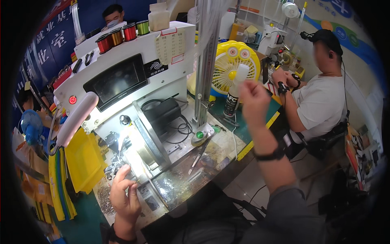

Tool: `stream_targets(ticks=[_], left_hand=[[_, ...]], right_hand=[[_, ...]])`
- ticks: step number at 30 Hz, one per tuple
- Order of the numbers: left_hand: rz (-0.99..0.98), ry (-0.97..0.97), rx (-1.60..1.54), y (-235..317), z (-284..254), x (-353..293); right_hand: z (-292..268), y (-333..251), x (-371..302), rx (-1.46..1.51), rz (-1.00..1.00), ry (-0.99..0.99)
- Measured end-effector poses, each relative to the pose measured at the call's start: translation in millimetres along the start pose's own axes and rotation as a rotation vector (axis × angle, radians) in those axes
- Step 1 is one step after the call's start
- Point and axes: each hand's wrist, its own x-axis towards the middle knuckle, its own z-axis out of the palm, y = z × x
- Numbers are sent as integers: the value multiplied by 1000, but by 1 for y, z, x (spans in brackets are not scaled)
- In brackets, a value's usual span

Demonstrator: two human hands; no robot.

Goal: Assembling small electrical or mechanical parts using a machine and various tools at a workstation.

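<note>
Near left: left hand [126,199] palm-up at the bench edge, fingers bent, thumb close to the index finger; whether anything is pinched there cannot be made out. Black bands on both wrists. A heap of small metal bits [106,200] lies left of this hand, on the bench [185,177].

Right hand [255,101] is raised over the right side, blurred; fingers curled in, grip and contents unclear. Mid-bench: a slim knife [198,159], and beyond it a green button [200,134] on a small base.

Just beyond the left hand, the machine [156,90]: brightly lit wheel [145,152], black motor [164,116], dark screen [115,83]. At its left, a yellow tray [83,162] and a pale lamp [79,118].

Right of the machine, a black bottle [230,106] with a white cap stands upright, partly behind the right hand; a yellow fan [222,67] is behind it.

Far: four spools [129,32] and a jar [159,19] on the machine top. Co-worker [321,93] seated at far right; another person [113,18] beyond the machine.
</note>
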Motion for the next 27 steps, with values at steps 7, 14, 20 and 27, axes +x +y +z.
stream_targets(ticks=[7,14,20,27], left_hand=[[-5,16,-5,0,-4,-1],[69,-9,-10,-7,-2,11],[147,7,-40,-16,-5,10],[142,2,-39,-14,-4,10]], right_hand=[[-4,23,89,-689,-186,-190],[2,-70,-9,401,-133,-213],[66,-108,-121,490,-203,-722],[86,-113,-127,395,-240,-817]])
